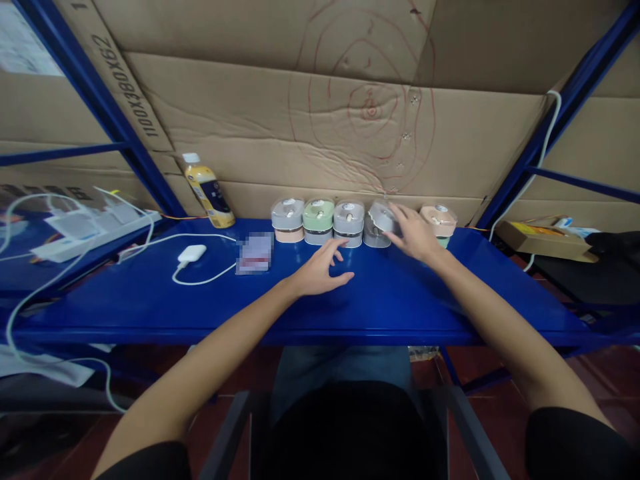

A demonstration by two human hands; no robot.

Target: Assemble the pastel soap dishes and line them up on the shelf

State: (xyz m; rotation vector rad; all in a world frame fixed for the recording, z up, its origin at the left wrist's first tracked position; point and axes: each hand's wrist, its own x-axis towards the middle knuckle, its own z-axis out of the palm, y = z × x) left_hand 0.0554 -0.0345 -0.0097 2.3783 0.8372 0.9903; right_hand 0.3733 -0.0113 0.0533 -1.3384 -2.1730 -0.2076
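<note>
My right hand (414,232) grips a small grey container with a clear lid (382,215), which tilts above a lower grey container (376,236). My left hand (325,270) is over the table with thumb and fingers apart, holding nothing. Its fingertips are just in front of a stack topped by another grey container (349,215). Farther left, a green container (319,215) tops a grey one, and a grey container (287,213) rests on a peach one. To the right of my right hand, a peach container (439,219) sits over a green one, partly hidden by that hand.
A blue table (350,313) backs onto a cardboard wall (240,120). On the left are a yellow drink bottle (209,193), a white charger case (192,253) on a cable, a blurred-out flat item (255,253) and a power strip (95,230). Blue posts frame both sides.
</note>
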